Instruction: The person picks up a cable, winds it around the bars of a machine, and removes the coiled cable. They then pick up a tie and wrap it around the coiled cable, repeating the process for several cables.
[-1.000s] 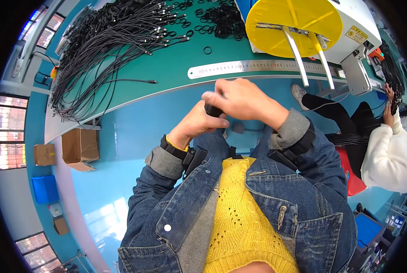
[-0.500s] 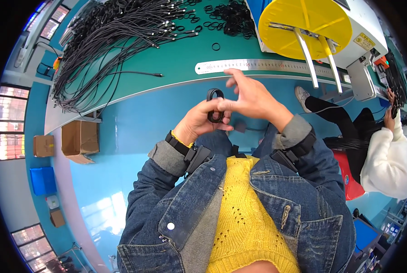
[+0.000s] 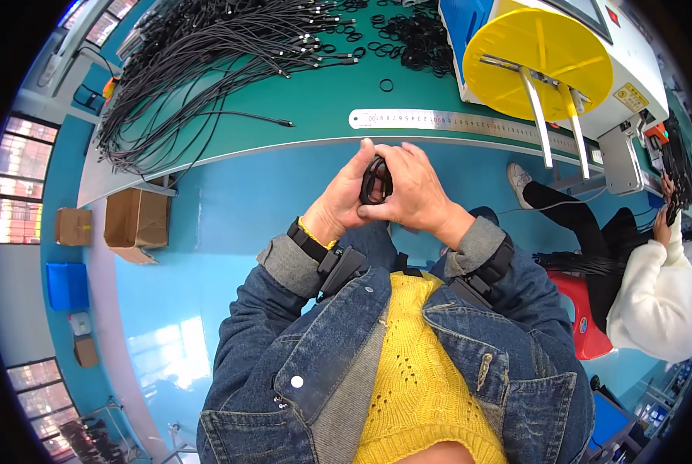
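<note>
A small coil of black cable is held between my two hands, in front of the table's near edge. My left hand grips the coil from its left side, with the thumb pointing up. From the right, my right hand closes round the same coil, fingers over its top and thumb at its lower edge. The palms hide part of the coil. Beyond my hands a steel ruler lies along the edge of the green tabletop.
Many loose black cables spread over the table's left. Black rings lie at the back. At right stands a machine with a yellow disc and two rods. A person in a white sleeve sits at far right. Cardboard boxes stand left.
My right hand has come down from above the coil and closed round its right side. My left hand has shifted slightly and its thumb now points up. The view has shifted a little.
</note>
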A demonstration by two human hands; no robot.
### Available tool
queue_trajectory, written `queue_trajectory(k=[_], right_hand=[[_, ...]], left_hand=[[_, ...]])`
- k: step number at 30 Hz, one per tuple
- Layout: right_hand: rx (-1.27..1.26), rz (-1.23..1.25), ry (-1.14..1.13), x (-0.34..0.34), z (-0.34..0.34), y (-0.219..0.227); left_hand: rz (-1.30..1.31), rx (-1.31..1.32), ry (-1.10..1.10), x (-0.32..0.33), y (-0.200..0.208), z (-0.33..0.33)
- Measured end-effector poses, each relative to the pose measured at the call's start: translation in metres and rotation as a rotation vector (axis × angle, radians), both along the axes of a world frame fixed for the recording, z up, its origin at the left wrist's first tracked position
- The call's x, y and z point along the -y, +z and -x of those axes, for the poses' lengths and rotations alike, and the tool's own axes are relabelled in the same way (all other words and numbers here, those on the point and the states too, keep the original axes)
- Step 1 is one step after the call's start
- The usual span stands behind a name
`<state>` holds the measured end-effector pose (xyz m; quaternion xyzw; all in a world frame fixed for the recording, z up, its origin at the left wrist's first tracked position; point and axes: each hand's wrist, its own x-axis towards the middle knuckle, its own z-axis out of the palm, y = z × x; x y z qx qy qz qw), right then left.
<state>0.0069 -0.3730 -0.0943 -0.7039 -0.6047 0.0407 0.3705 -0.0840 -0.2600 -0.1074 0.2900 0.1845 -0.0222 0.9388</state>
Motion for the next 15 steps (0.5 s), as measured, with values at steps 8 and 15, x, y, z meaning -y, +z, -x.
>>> queue_trajectory(k=[8, 15], right_hand=[[-0.06, 0.122, 0.023, 0.004, 0.0, 0.006], [-0.164, -0.073, 0.138, 0.0, -0.044, 0.017]], left_hand=[[-0.042, -0.076, -0.012, 0.006, -0.005, -0.002], [0.001, -0.097, -0.295, -0.008, 0.012, 0.01]])
